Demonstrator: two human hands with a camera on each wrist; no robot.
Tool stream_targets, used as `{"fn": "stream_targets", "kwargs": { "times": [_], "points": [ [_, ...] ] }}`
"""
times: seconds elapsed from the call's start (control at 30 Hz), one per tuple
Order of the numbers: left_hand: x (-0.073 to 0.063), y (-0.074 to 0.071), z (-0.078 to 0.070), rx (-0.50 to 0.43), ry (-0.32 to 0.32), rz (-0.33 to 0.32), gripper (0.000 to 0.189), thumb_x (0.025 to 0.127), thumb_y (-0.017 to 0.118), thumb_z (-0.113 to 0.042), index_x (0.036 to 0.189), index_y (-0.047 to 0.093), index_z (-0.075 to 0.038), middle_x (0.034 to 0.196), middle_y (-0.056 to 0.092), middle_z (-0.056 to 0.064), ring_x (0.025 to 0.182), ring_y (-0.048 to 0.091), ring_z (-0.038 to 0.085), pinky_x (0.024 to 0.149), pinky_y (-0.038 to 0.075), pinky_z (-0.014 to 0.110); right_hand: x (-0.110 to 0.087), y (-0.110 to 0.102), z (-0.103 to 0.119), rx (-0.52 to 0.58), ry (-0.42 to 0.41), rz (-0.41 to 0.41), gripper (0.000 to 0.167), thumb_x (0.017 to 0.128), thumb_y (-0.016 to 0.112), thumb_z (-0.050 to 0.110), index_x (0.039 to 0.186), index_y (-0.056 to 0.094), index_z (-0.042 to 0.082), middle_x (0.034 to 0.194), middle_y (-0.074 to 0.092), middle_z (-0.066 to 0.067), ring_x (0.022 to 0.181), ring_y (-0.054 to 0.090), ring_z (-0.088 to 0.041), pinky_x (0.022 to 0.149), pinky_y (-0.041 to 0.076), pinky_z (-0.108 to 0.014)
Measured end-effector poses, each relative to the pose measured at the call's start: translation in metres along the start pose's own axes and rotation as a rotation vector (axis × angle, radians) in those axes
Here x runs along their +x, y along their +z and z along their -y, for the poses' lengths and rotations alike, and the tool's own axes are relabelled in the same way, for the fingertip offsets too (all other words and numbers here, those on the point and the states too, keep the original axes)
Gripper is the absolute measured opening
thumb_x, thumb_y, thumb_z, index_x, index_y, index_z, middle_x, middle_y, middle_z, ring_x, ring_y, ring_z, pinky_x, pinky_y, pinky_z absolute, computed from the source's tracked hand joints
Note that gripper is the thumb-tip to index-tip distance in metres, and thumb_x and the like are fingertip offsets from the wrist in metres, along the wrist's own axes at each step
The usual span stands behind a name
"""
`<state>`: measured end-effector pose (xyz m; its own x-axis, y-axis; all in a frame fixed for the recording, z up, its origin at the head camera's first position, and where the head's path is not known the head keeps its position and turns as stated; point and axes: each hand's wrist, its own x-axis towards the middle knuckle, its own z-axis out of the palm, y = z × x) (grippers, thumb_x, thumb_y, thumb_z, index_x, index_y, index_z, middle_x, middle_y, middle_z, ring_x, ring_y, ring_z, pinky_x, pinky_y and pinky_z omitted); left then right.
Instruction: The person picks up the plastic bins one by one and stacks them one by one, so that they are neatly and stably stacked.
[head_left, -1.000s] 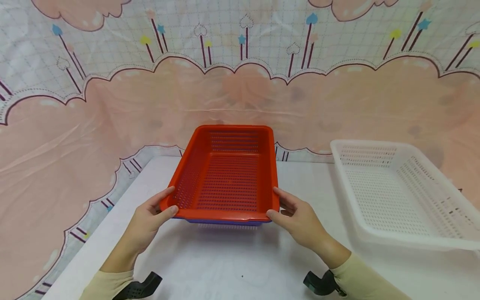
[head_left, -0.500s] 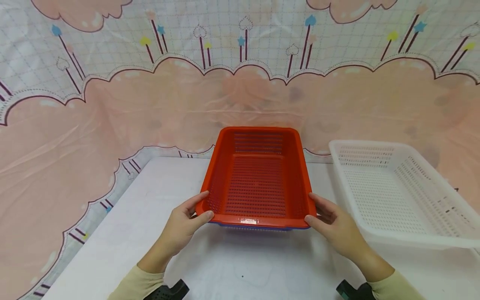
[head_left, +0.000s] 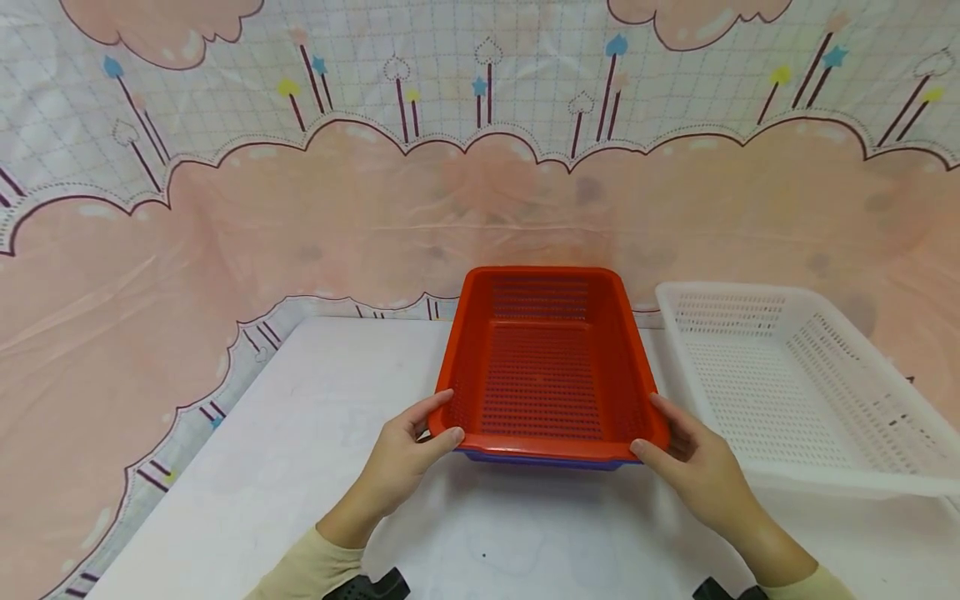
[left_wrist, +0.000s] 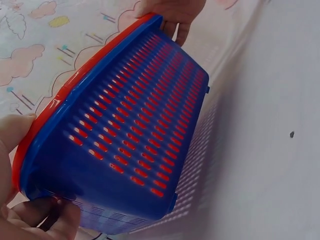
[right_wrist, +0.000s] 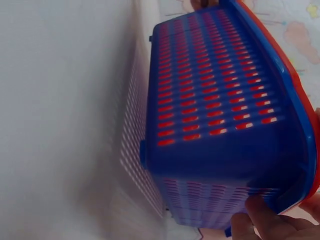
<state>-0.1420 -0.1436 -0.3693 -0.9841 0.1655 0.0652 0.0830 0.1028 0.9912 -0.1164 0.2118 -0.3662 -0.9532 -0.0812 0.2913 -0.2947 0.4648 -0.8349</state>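
Note:
A red perforated basket (head_left: 542, 383) sits nested inside a blue perforated basket (left_wrist: 120, 125). In the head view only a strip of the blue one shows under the red front rim; both wrist views show its slotted wall. My left hand (head_left: 401, 467) grips the stack at its near left corner, thumb on the red rim and fingers curling beneath. At the near right corner my right hand (head_left: 705, 479) holds it the same way. The white table (head_left: 360, 375) beneath carries the stack's dotted shadow, seen in the left wrist view.
To the right stands a larger white perforated basket (head_left: 757, 400), close beside the stack's right edge. A patterned pink and white cloth (head_left: 337, 192) hangs behind the table. A small dark speck (head_left: 483, 555) marks the tabletop near the front.
Both hands have carried the nested red and blue baskets rightward, toward the white basket. In the last half second the stack also came slightly lower in the head view. The white basket stayed put.

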Motion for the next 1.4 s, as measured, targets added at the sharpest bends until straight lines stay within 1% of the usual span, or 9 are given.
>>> {"fn": "stream_targets", "kwargs": {
  "times": [0.07,0.2,0.3,0.43,0.6,0.77,1.1,1.2,1.4],
  "points": [
    [0.000,0.003,0.002,0.000,0.000,0.001,0.059,0.092,0.073,-0.009,0.145,0.049,0.000,0.146,0.048,0.023,0.127,0.053,0.035,0.090,0.051,0.025,-0.001,0.000,-0.001,-0.001,0.024,0.001,0.066,0.091,0.075,0.013,0.146,0.044,-0.008,0.139,0.053,-0.027,0.106,0.065,-0.016,0.080,0.050,-0.013],
    [0.000,0.005,0.006,0.016,-0.012,-0.015,0.057,0.092,0.072,-0.007,0.144,0.051,0.000,0.144,0.050,0.023,0.126,0.054,0.035,0.088,0.051,0.025,-0.003,0.000,-0.004,0.020,0.070,0.049,0.070,0.092,0.074,0.017,0.148,0.040,-0.008,0.141,0.050,-0.030,0.109,0.065,-0.031,0.079,0.052,-0.016],
    [0.002,0.005,0.009,0.055,-0.014,-0.020,0.056,0.092,0.073,-0.009,0.144,0.052,-0.001,0.143,0.051,0.023,0.126,0.054,0.035,0.088,0.052,0.026,-0.003,0.001,-0.006,0.009,0.090,0.068,0.071,0.093,0.073,0.019,0.149,0.038,-0.007,0.140,0.050,-0.031,0.110,0.064,-0.037,0.078,0.052,-0.017],
    [0.004,0.004,0.010,0.101,-0.008,-0.021,0.056,0.092,0.074,-0.012,0.143,0.053,-0.003,0.143,0.052,0.021,0.125,0.055,0.034,0.089,0.052,0.028,0.000,0.003,-0.006,-0.004,0.090,0.057,0.070,0.093,0.073,0.019,0.149,0.040,-0.007,0.138,0.052,-0.030,0.108,0.064,-0.037,0.078,0.053,-0.018],
    [0.005,0.001,0.011,0.089,-0.026,-0.013,0.056,0.092,0.073,-0.011,0.144,0.052,-0.003,0.142,0.053,0.022,0.124,0.056,0.033,0.089,0.053,0.029,0.001,0.004,-0.006,-0.010,0.077,0.064,0.069,0.093,0.073,0.017,0.148,0.040,-0.008,0.137,0.052,-0.031,0.107,0.065,-0.036,0.077,0.053,-0.018],
    [0.006,0.001,0.010,0.095,-0.036,0.006,0.057,0.093,0.073,-0.013,0.145,0.051,-0.004,0.142,0.052,0.022,0.124,0.056,0.032,0.089,0.053,0.028,0.000,0.004,-0.008,-0.008,0.088,0.051,0.069,0.093,0.073,0.014,0.149,0.040,-0.008,0.138,0.052,-0.032,0.108,0.065,-0.036,0.077,0.052,-0.017],
    [0.007,-0.001,0.010,0.129,-0.037,0.012,0.059,0.093,0.072,-0.015,0.147,0.050,-0.005,0.148,0.047,0.020,0.130,0.051,0.034,0.098,0.050,0.039,-0.003,0.008,-0.008,0.014,0.078,0.022,0.069,0.092,0.074,0.016,0.148,0.041,-0.007,0.142,0.048,-0.030,0.106,0.065,-0.034,0.077,0.054,-0.019],
    [0.008,-0.001,0.010,0.129,-0.034,0.007,0.059,0.093,0.073,-0.015,0.147,0.050,-0.005,0.148,0.047,0.020,0.131,0.050,0.035,0.097,0.050,0.037,-0.003,0.009,-0.009,0.013,0.063,0.016,0.069,0.092,0.075,0.016,0.147,0.042,-0.008,0.142,0.049,-0.030,0.106,0.065,-0.034,0.077,0.054,-0.019],
    [0.010,0.001,0.011,0.103,-0.027,0.013,0.059,0.093,0.072,-0.013,0.147,0.050,-0.003,0.147,0.047,0.022,0.130,0.051,0.034,0.092,0.050,0.027,-0.001,0.006,-0.009,-0.017,0.046,0.006,0.067,0.091,0.075,0.014,0.146,0.043,-0.008,0.138,0.052,-0.031,0.105,0.065,-0.035,0.076,0.053,-0.017]
  ]
}}
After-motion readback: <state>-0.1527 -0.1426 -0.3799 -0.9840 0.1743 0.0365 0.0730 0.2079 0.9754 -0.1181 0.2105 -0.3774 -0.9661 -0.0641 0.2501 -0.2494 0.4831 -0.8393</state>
